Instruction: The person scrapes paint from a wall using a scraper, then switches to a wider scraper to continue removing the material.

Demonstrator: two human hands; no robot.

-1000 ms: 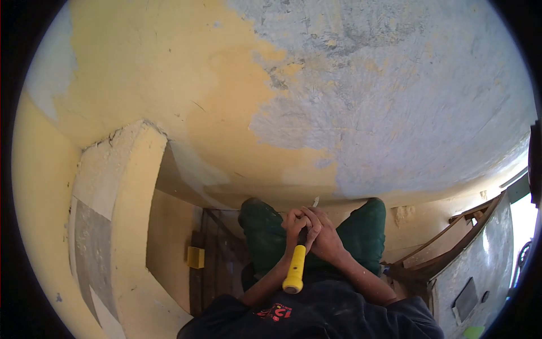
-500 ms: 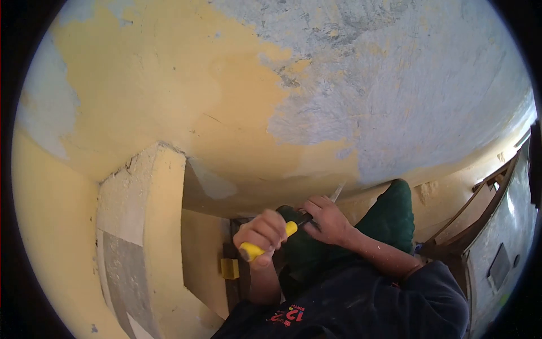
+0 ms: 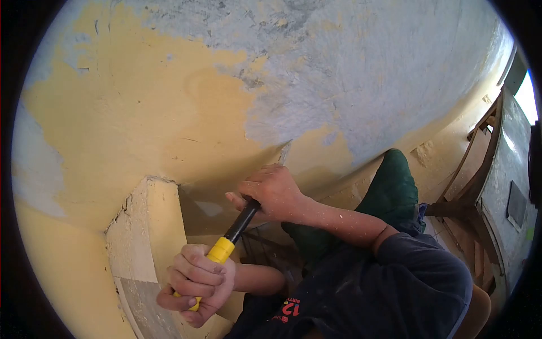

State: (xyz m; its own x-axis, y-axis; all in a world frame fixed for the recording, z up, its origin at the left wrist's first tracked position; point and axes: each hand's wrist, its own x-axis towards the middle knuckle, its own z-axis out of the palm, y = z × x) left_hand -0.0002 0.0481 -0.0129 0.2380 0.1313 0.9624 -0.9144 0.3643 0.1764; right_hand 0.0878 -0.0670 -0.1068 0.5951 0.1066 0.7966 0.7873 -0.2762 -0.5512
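A long scraper with a yellow grip and black shaft [image 3: 241, 221] slants up toward the wall [image 3: 186, 101]. My left hand [image 3: 197, 277] is wrapped round the yellow grip at its lower end. Higher up, my right hand [image 3: 272, 191] closes over the front of the shaft, its thumb sticking out to the left. The narrow pale blade [image 3: 285, 152] pokes out past the right knuckles, its tip at the wall where yellow paint borders bare grey plaster. White flecks dot my right forearm.
A chipped wall ledge [image 3: 164, 212] juts out at the left, close to my left hand. My knee in green trousers [image 3: 389, 186] is raised near the wall. To the right stands a worn grey panel [image 3: 514, 175] with wooden framing beside it.
Both hands and the scraper have moved left in view, the left hand also lower. More of the black shaft shows between the hands, and the view has shifted.
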